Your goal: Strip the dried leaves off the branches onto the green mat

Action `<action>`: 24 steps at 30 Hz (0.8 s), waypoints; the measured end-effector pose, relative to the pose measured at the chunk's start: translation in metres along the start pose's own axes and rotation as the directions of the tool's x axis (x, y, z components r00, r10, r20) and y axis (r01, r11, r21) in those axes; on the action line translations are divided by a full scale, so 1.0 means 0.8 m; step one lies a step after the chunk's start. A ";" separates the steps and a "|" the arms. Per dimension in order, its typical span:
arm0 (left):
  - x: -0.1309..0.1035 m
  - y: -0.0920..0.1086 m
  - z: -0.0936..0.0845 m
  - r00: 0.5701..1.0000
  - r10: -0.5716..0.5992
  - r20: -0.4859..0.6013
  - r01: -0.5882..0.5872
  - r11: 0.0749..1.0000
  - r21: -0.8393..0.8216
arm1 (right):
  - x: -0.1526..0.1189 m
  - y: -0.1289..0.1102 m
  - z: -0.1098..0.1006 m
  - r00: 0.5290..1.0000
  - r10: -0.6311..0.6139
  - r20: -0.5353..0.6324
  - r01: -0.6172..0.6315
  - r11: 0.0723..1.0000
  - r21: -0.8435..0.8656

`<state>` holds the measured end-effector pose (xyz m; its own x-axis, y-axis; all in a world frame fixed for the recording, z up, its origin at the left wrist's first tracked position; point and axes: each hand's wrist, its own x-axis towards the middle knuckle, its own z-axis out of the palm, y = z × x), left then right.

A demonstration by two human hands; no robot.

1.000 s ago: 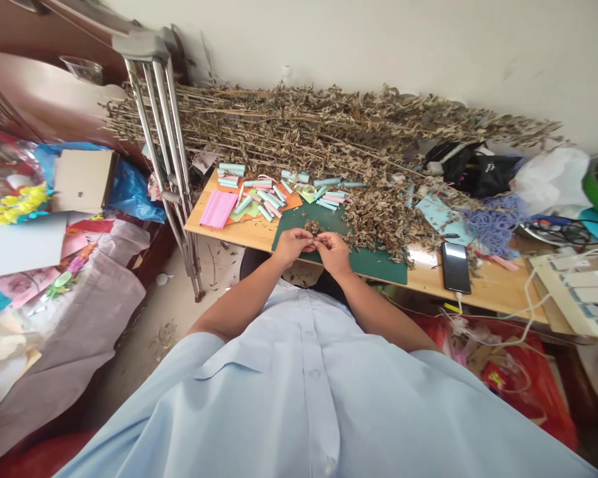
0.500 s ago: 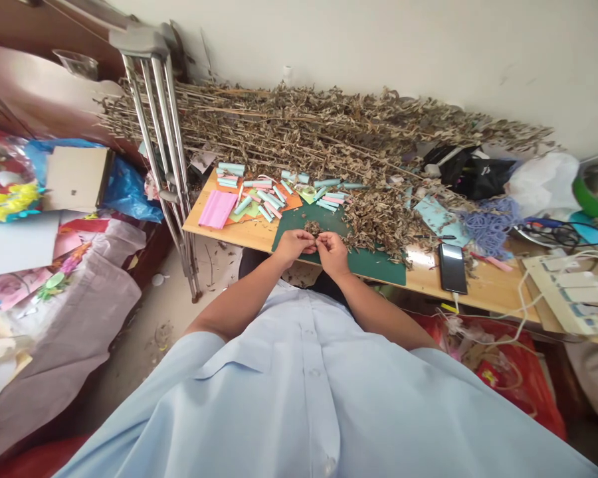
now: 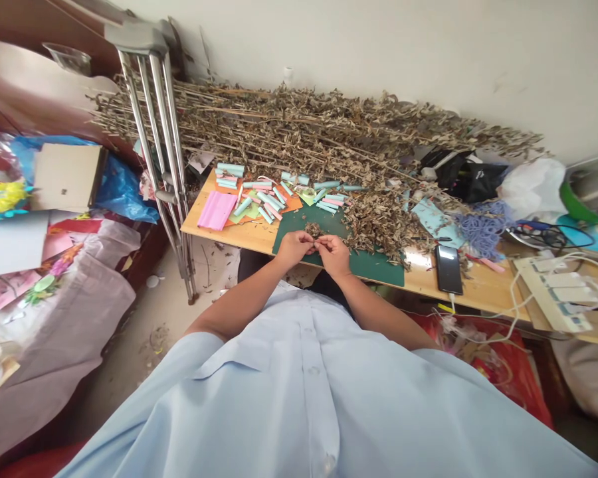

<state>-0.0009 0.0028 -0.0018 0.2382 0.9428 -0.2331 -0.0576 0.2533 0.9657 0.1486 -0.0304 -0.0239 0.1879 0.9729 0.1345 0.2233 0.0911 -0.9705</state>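
My left hand (image 3: 294,248) and my right hand (image 3: 334,255) meet over the near edge of a green mat (image 3: 379,264). Fingertips of both are pinched together; whatever lies between them is too small to make out. Just beyond the fingers sits a small clump of dried leaves (image 3: 313,229). A larger heap of dried leaves (image 3: 379,222) lies on the mat to the right of my right hand. Rolled paper tubes (image 3: 268,199), pale blue and pink, are scattered behind and left of my hands, several on orange and green paper.
Dried leafy stalks (image 3: 289,126) line the wall behind the table (image 3: 259,236). Crutches (image 3: 159,133) lean at the table's left end. A phone (image 3: 448,269) on a cable and a power strip (image 3: 553,292) lie to the right. Pink paper (image 3: 217,210) rests at the left.
The view has shifted slightly, so things at the sides appear a little farther left. My hands stay together in nearly the same place, with only slight finger movement.
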 end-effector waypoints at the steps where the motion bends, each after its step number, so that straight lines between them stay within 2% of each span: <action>1: -0.001 0.000 0.000 1.000 0.008 -0.003 -0.008 1.000 0.013 | 0.000 -0.001 0.000 1.000 -0.002 0.000 0.002 1.000 -0.012; 7: -0.001 -0.001 -0.002 0.999 0.027 0.029 -0.029 0.996 0.087 | 0.000 -0.002 0.002 1.000 -0.018 -0.017 0.016 0.997 -0.076; 14: 0.000 0.000 0.000 1.000 -0.007 0.028 0.006 0.999 0.044 | 0.002 0.005 0.000 0.998 -0.061 0.008 0.061 0.992 -0.110; 20: -0.007 0.012 0.003 1.000 -0.018 0.015 0.018 1.000 0.017 | 0.012 0.008 0.001 0.999 0.018 -0.038 -0.017 0.999 0.042; 24: -0.008 0.010 0.000 0.999 0.012 0.045 -0.012 1.000 -0.012 | 0.013 0.007 0.004 0.999 0.012 -0.035 -0.011 1.000 0.027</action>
<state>-0.0027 -0.0009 0.0075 0.2809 0.9352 -0.2158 -0.0722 0.2448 0.9669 0.1491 -0.0189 -0.0286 0.2241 0.9659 0.1296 0.1951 0.0859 -0.9770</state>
